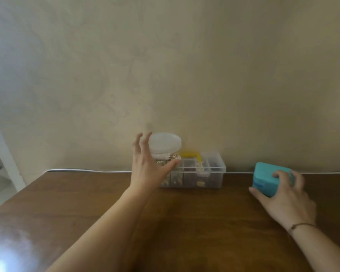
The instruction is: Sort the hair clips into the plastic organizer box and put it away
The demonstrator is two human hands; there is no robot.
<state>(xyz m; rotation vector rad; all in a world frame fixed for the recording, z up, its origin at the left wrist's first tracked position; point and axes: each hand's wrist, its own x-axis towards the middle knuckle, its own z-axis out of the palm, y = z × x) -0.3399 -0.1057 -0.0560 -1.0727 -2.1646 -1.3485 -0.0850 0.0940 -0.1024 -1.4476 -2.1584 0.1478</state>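
Wooden surface (185, 222) spans the foreground. At twelve o'clock, against the wall, sits the clear organizer box (202, 174), likely light, rigid, slick; best gripped across its short ends. Left hand (149, 165) spreads open toward a lidded jar (165, 148). Right hand (289, 195) grips a teal case (269, 178) at three o'clock.

Dim, soft indoor light; whole frame slightly blurred, low contrast.
Daylight enters from far left: pale bluish wash on the beige plaster wall (185, 65) at left, white glare patch on the dark brown wooden tabletop (165, 222) at lower-left corner. Faint shadow on wall just above the clear plastic jar w/ white lid (165, 144). Wide-angle bend at edges; tabletop's back edge curves. Fine detail in the clear plastic compartment box (204, 173) unreadable.
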